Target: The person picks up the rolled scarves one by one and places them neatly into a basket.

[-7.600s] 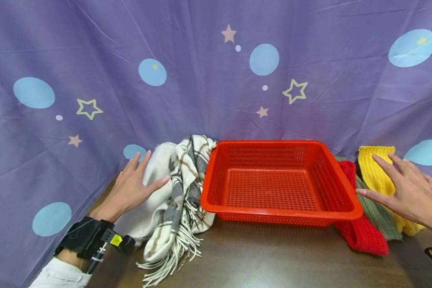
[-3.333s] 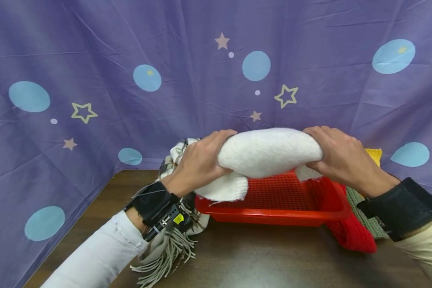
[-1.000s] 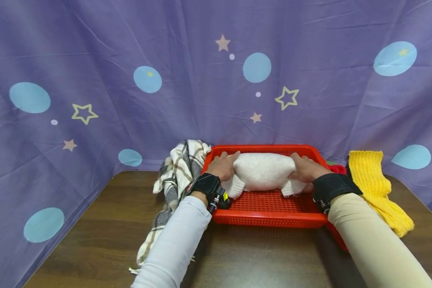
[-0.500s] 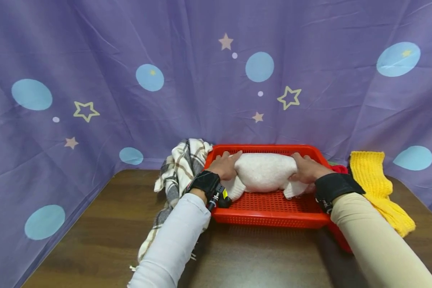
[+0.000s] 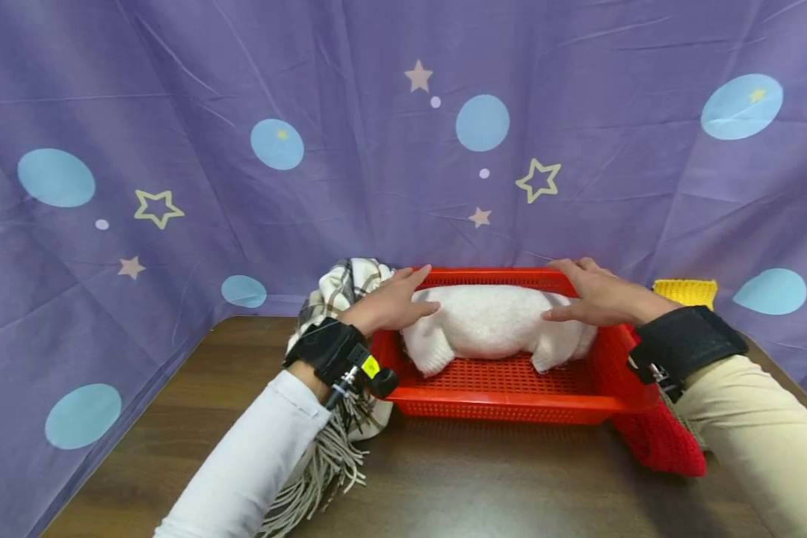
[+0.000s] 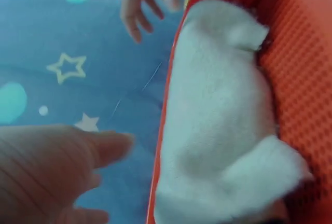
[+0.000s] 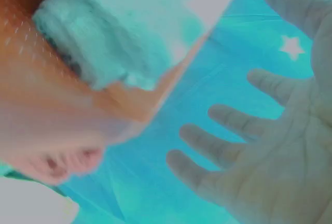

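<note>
A white fuzzy knit piece [image 5: 494,321] with ribbed ends lies bunched lengthwise inside the red plastic basket [image 5: 504,407], its two ends drooping toward the near side. Over the basket's left end is my left hand [image 5: 393,302], fingers stretched and thumb apart, holding nothing. My right hand [image 5: 598,295] hovers at the right end with its fingers spread, also holding nothing. In the right wrist view that palm [image 7: 280,146] shows bare, off to one side of the basket. The left wrist view shows the white knit piece [image 6: 218,94] lying along the basket's far wall.
A plaid fringed scarf [image 5: 339,288] is heaped against the basket's left side. To the right lie a red knit [image 5: 666,444] and a yellow knit [image 5: 686,290], partly behind my right arm. A purple curtain [image 5: 350,149] hangs behind the wooden table [image 5: 175,433].
The white knit piece went from the left, beside the plaid scarf, into the basket, carried by both hands. Within the last half second both hands let go of it, rose and moved apart.
</note>
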`<state>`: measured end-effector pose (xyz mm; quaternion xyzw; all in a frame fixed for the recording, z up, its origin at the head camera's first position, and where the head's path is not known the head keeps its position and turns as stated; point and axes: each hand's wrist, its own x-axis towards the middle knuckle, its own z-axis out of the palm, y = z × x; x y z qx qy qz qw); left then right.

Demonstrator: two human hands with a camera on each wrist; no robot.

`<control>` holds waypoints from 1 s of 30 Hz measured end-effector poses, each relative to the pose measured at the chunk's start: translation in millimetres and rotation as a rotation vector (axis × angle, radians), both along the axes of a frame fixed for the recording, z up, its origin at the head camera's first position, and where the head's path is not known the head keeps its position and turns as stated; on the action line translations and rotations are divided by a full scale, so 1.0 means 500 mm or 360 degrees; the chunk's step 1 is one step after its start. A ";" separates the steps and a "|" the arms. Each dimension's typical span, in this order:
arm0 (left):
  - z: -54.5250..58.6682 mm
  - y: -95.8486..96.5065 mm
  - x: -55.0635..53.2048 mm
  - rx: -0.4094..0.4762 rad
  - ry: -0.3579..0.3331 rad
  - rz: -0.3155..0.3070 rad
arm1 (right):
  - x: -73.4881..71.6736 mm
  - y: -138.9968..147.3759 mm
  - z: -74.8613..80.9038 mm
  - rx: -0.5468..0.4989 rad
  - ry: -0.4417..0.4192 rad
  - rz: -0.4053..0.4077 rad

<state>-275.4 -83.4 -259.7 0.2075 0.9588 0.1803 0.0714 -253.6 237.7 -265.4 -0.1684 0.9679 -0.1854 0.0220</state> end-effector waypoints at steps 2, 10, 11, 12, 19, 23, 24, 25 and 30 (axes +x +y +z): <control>-0.005 -0.019 0.024 0.0065 0.0095 0.0029 | 0.021 0.007 0.005 0.0030 0.0079 -0.0005; -0.096 -0.059 0.122 0.0130 0.0375 0.0085 | 0.110 0.026 -0.059 -0.0005 0.0466 -0.0078; -0.107 -0.059 0.131 0.0120 0.0376 0.0081 | 0.120 0.026 -0.072 -0.0019 0.0515 -0.0083; -0.118 -0.059 0.138 0.0119 0.0377 0.0078 | 0.129 0.026 -0.083 -0.0028 0.0559 -0.0094; -0.152 -0.054 0.153 0.0176 0.0454 0.0090 | 0.171 0.014 -0.139 -0.0047 0.0593 -0.0217; -0.155 -0.054 0.157 0.0168 0.0483 0.0096 | 0.177 0.011 -0.154 -0.0053 0.0612 -0.0241; -0.155 -0.054 0.158 0.0171 0.0488 0.0100 | 0.177 0.011 -0.157 -0.0051 0.0614 -0.0238; -0.156 -0.054 0.160 0.0173 0.0497 0.0104 | 0.178 0.011 -0.160 -0.0049 0.0614 -0.0232; -0.164 -0.053 0.160 0.0202 0.0529 0.0092 | 0.183 0.016 -0.172 -0.0022 0.0603 -0.0223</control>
